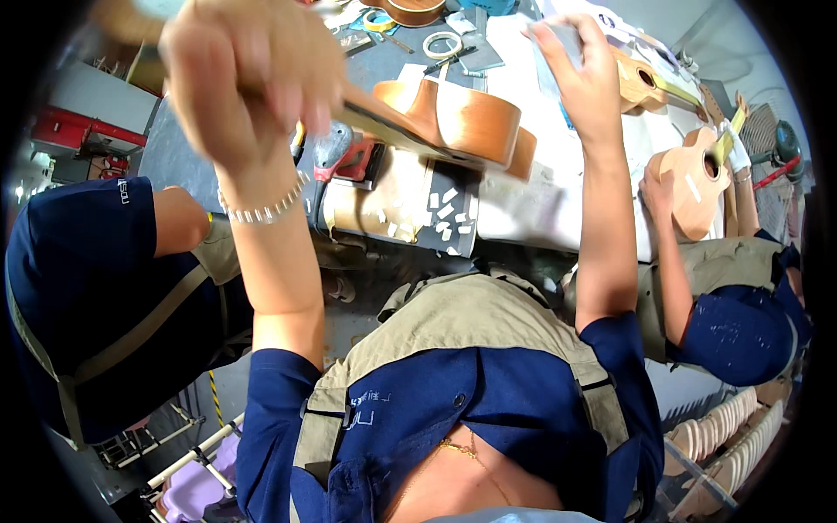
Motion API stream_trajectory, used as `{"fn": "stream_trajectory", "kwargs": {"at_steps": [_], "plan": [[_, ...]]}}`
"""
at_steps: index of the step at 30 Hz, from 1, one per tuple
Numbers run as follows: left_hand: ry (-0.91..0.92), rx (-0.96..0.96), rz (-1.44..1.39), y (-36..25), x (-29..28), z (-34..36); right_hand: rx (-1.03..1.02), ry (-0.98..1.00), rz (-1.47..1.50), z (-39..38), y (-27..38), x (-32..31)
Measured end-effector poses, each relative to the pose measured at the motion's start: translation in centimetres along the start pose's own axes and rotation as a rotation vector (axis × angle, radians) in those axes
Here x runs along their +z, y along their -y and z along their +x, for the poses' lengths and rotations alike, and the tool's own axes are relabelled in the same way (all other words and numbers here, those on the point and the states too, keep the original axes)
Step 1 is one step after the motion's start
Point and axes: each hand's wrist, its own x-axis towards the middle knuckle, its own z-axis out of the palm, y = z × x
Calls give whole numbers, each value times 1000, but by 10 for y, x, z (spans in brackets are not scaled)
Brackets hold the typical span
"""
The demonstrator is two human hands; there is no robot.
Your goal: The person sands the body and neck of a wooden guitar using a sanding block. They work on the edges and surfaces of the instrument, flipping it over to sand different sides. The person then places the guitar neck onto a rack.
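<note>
My left hand [253, 87] is raised at the upper left, motion-blurred, with its fingers wrapped round the neck of a small wooden ukulele [479, 118]. The glossy brown body is held up over the bench, turned on its side. Its headstock end is a blur beyond my fist. At the upper right my right hand [588, 83] pinches a thin greyish flat piece [565, 44] between thumb and fingers, apart from the ukulele. What that piece is made of, I cannot tell.
A red and grey power sander [336, 157] lies on the bench, near scattered white scraps [445, 211]. Farther back is a tape roll [442, 44]. At right a co-worker handles a pale ukulele [689, 179]; another person [113, 288] stands close at left. Racks hold wooden parts [724, 436].
</note>
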Motion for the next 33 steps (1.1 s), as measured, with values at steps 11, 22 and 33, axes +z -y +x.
{"fn": "stream_trajectory", "kwargs": {"at_steps": [11,22,33], "plan": [[-652,173,-40,81,-36,33,367,482,167,-61,-14,-27],[-442,195,353,75,-15,39,-232,650,-137,-51,-2,5],[-419,259,327,86,-14,41,-120,762,-235,-46,12,6]]}}
